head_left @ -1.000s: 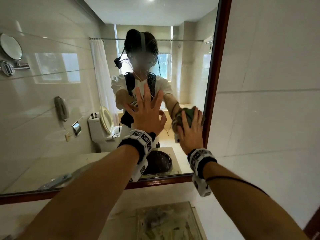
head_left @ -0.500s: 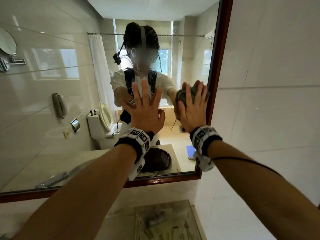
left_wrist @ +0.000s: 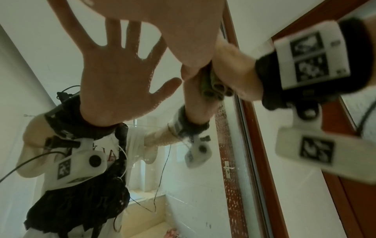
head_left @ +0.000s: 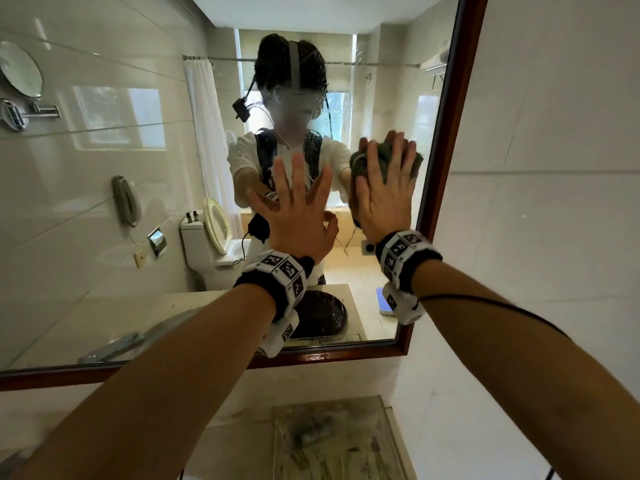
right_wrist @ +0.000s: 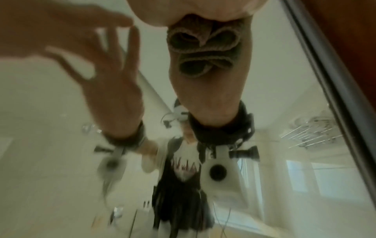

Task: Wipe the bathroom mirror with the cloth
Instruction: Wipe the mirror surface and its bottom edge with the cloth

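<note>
The bathroom mirror (head_left: 104,237) has a brown wooden frame (head_left: 446,133). My left hand (head_left: 298,206) lies flat on the glass near the middle, fingers straight and spread. My right hand (head_left: 384,192) presses a bunched grey-green cloth (head_left: 360,164) against the glass, close to the frame's right side, fingers straight over it. In the left wrist view the cloth (left_wrist: 211,83) shows as folds squeezed between my right hand (left_wrist: 234,72) and its reflection. The right wrist view shows the cloth folds (right_wrist: 203,53) under my palm, and the left hand (right_wrist: 67,27) blurred at the upper left.
White tiled wall (head_left: 536,237) runs to the right of the frame. Below the mirror is a pale counter with a glass-topped tray (head_left: 332,438). Water droplets (left_wrist: 223,145) cling to the glass by the right edge. The mirror reflects a toilet, a shower curtain and a wall phone.
My right hand has slid the cloth upward along the mirror's right edge. My left hand has stayed flat on the glass in about the same spot.
</note>
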